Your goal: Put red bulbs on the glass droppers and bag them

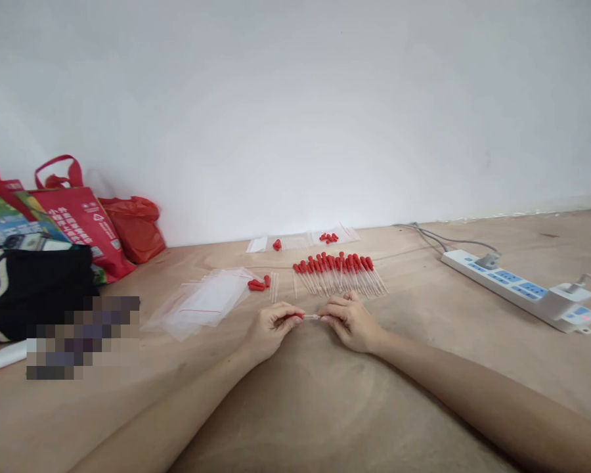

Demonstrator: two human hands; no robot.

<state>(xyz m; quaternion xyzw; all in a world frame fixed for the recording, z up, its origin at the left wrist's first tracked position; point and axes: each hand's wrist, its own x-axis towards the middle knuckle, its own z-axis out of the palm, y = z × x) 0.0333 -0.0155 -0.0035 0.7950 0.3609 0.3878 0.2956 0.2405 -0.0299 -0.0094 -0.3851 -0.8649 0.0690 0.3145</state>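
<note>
My left hand [274, 328] pinches a red rubber bulb [299, 315] between thumb and fingers. From the bulb a thin clear tube [312, 316] runs level to my right hand [349, 323], whose fingers are closed on it. Just beyond my hands lies a row of many clear droppers with red bulbs [342, 263], bulbs toward the wall. To its left are several bare clear tubes [274, 286] and a few loose red bulbs [257, 285].
Clear plastic bags [211, 299] lie left of the tubes. More tubes and red bulbs [329, 238] rest near the wall. Red bags [86, 226] and a black bag [34, 289] stand at left. A white power strip [507, 286] with cables lies at right.
</note>
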